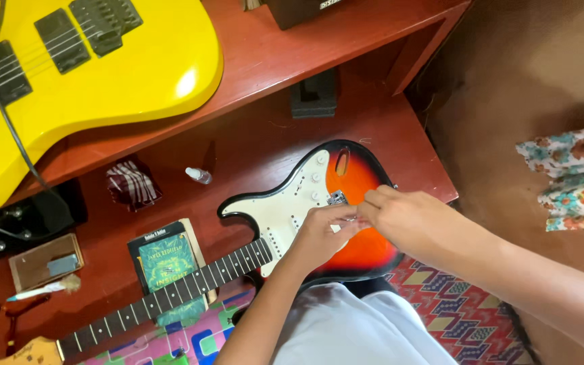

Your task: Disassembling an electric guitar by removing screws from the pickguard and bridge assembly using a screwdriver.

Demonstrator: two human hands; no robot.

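Both hands meet over the body of the sunburst electric guitar (356,223), which lies across my lap with its edge against the lower red desk (265,145). My left hand (322,236) rests on the white pickguard (275,213), fingers curled and pinched together near the bridge (336,197); whether anything is held between the fingertips I cannot tell. My right hand (407,220) reaches in from the right, fingers likewise drawn close together and touching the left fingertips just below the bridge. The dark fretted neck (170,294) of this guitar runs down toward the lower left.

By size, the remaining items are as follows. A yellow electric guitar (103,81) lies on the upper red shelf (292,54), top left, with black pickups and a black cable crossing it. A patterned mat (454,304) in red, blue and yellow covers the floor at lower right. A floral cloth (576,176) hangs at the right edge. A flat rectangular package (168,260) with a green printed panel and dark border lies on the desk, partly under the neck. A shallow brown box (45,260) sits to its left. A black foam block (313,94) stands under the shelf. A folded checked cloth (132,182) lies nearby, and beside it a small clear bottle (199,175) with a white cap lies on its side.
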